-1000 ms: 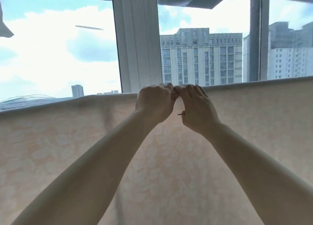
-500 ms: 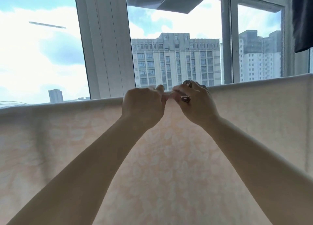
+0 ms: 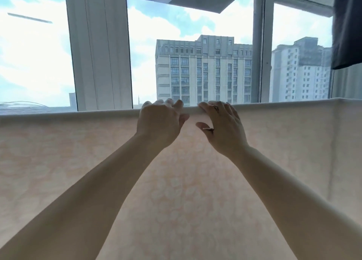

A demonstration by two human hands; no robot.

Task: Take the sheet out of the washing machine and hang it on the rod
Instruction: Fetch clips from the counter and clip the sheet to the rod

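A: One sheet (image 3: 176, 181) hangs draped over the rod, its top fold level below the window frame (image 3: 100, 48).

B: Hands?

A: Left hand (image 3: 159, 122) and right hand (image 3: 221, 126) rest on the fold, fingers loosely spread, just apart.

The sheet (image 3: 195, 191) hides the rod from you; your left hand's (image 3: 159, 126) fingertips blur over its fold.

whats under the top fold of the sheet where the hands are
The rod itself is covered: the sheet drapes over it, showing only a rounded ridge. The left hand and right hand rest on that fold.
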